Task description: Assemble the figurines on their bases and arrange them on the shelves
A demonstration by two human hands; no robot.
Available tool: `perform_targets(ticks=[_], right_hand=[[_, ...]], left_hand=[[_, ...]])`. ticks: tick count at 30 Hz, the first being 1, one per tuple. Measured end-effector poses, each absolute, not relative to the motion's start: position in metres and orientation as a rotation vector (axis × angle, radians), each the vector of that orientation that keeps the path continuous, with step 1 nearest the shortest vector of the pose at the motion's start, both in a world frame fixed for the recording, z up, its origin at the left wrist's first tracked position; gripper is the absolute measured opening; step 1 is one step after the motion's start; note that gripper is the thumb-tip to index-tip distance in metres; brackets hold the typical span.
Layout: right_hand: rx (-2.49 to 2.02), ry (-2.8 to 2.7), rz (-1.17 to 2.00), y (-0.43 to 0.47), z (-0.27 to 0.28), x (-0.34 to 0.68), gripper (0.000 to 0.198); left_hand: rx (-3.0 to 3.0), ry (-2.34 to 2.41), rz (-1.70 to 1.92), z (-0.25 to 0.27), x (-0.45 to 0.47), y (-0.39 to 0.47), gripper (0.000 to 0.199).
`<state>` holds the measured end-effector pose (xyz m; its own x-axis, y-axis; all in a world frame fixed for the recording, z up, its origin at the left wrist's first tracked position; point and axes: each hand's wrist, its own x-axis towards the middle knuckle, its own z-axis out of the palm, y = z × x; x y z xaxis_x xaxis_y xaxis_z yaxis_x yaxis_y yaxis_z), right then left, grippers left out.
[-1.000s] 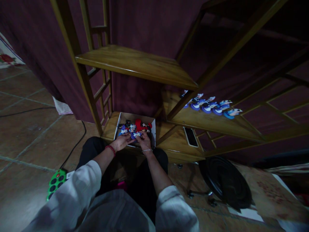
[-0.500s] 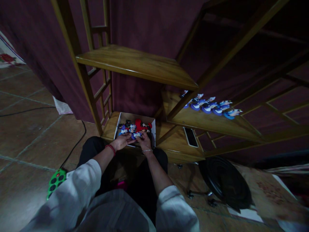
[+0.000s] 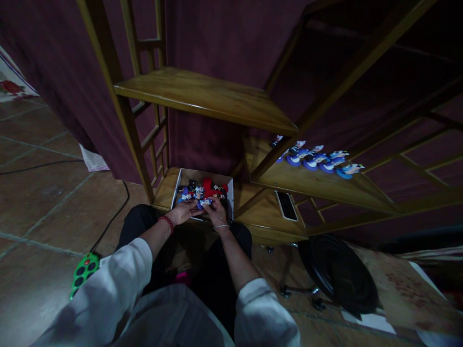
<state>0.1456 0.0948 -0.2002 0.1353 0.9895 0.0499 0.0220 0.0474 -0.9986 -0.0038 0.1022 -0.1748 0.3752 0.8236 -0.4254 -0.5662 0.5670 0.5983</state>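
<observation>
A white shallow box (image 3: 230,200) sits on the lowest wooden shelf, holding several small blue, white, black and red figurines. Over its near edge, my left hand (image 3: 183,211) and my right hand (image 3: 217,212) meet around one figurine (image 3: 204,203) with a white-and-blue top and a purple-blue base. The fingers of both hands close on it from either side. A red bead bracelet circles my left wrist, a thin silvery one my right. Farther right, a group of similar figurines (image 3: 314,161) stands on a raised shelf.
The wooden shelf unit (image 3: 206,96) has a board above the box and slanting posts to the right. A phone (image 3: 287,206) lies on the lower shelf. A round black stool (image 3: 338,274) stands at right. On the floor at left lies a green power strip (image 3: 85,272) with a black cable.
</observation>
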Motion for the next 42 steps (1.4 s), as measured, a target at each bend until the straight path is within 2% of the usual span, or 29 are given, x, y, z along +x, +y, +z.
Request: perform_targets(ticks=[42], right_hand=[[-1.251,-1.165,1.043,0.093,-0.196,0.146,0.032]], left_hand=[[0.353,0.776,0.955,-0.176,-0.005,0.100,0.005]])
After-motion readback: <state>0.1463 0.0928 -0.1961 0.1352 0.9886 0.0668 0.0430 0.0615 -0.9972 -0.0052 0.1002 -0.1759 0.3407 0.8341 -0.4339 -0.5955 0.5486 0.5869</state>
